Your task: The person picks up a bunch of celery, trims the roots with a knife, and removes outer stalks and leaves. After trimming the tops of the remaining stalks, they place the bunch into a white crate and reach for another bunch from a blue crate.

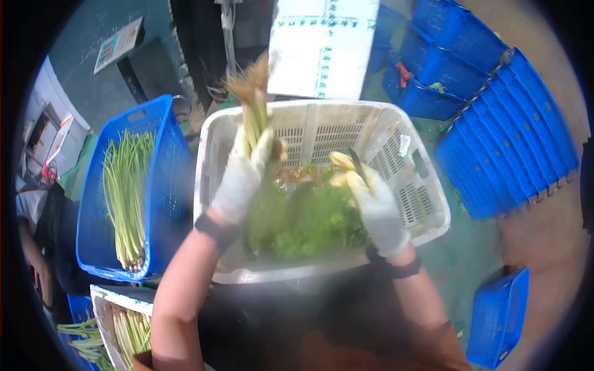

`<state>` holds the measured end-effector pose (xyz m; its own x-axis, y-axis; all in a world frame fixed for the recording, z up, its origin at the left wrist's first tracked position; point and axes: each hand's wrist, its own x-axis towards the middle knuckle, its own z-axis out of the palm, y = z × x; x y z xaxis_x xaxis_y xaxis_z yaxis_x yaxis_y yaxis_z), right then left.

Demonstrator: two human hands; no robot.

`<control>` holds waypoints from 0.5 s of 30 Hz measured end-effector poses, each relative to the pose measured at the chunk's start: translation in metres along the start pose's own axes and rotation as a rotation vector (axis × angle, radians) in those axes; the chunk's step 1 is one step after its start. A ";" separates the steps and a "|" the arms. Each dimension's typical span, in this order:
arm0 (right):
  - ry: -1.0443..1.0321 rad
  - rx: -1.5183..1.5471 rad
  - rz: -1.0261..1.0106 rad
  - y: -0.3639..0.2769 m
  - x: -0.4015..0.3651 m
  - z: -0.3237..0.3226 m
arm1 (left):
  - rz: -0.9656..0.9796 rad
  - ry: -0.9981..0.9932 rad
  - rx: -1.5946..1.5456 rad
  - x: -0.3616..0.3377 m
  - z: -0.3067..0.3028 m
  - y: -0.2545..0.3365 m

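Note:
Roots upward, a bunch of leafy greens point(254, 117) is gripped in my left hand point(243, 176), which wears a pale work glove. Brown roots stick out above the fist. Blurred feathery green leaves point(303, 222) spread below and between my hands, over the white crate point(322, 110). My right hand point(371, 201), gloved in white and yellow, is closed round what looks like a small knife; its dark narrow blade point(356, 163) points up past the fingers. Brown root scraps point(300, 173) lie in the crate beyond the leaves.
At left, a blue crate point(162, 154) holds long green onions point(127, 198). A white foam box point(120, 289) with more stalks stands below it. Stacked blue crates point(507, 136) fill the right side; a white printed box point(322, 49) stands behind. A person's arm point(37, 260) shows at far left.

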<state>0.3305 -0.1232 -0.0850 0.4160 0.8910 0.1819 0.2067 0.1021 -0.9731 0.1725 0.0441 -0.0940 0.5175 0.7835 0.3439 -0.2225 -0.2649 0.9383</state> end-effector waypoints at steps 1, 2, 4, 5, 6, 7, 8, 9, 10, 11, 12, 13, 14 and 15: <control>0.015 0.186 -0.008 -0.012 -0.001 0.011 | -0.035 -0.055 0.026 -0.011 0.005 -0.004; 0.044 0.317 -0.039 -0.020 0.000 0.020 | -0.029 -0.093 0.078 -0.024 0.012 -0.012; 0.123 0.523 0.036 -0.024 0.000 0.040 | -0.164 -0.163 -0.028 -0.051 0.030 -0.010; 0.107 0.621 0.095 -0.022 0.001 0.044 | -0.108 -0.220 0.070 -0.062 0.034 -0.023; 0.111 0.602 0.079 -0.016 0.000 0.046 | -0.087 -0.235 0.022 -0.071 0.039 -0.027; 0.120 0.608 0.086 -0.010 -0.001 0.046 | -0.066 -0.246 -0.024 -0.078 0.044 -0.031; 0.101 0.600 0.081 -0.002 -0.002 0.046 | 0.029 -0.176 0.050 -0.082 0.046 -0.035; 0.080 0.591 0.082 0.007 -0.001 0.046 | 0.013 -0.177 0.054 -0.084 0.046 -0.040; 0.032 0.647 0.087 0.016 0.002 0.046 | 0.024 -0.138 0.083 -0.085 0.045 -0.045; 0.033 0.649 0.104 0.023 0.001 0.047 | 0.039 -0.096 0.109 -0.083 0.045 -0.049; 0.014 0.619 0.065 0.026 0.003 0.047 | 0.100 -0.066 0.145 -0.077 0.045 -0.037; 0.002 0.593 0.024 0.027 0.005 0.047 | 0.094 -0.072 0.144 -0.074 0.043 -0.042; -0.035 0.602 0.022 0.026 0.007 0.047 | 0.076 -0.087 0.142 -0.073 0.039 -0.049; -0.021 0.603 0.029 0.027 0.008 0.045 | 0.057 -0.104 0.139 -0.071 0.038 -0.048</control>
<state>0.2998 -0.0936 -0.1161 0.3955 0.9049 0.1572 -0.3456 0.3052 -0.8874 0.1778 -0.0202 -0.1621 0.5915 0.7048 0.3915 -0.1410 -0.3877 0.9109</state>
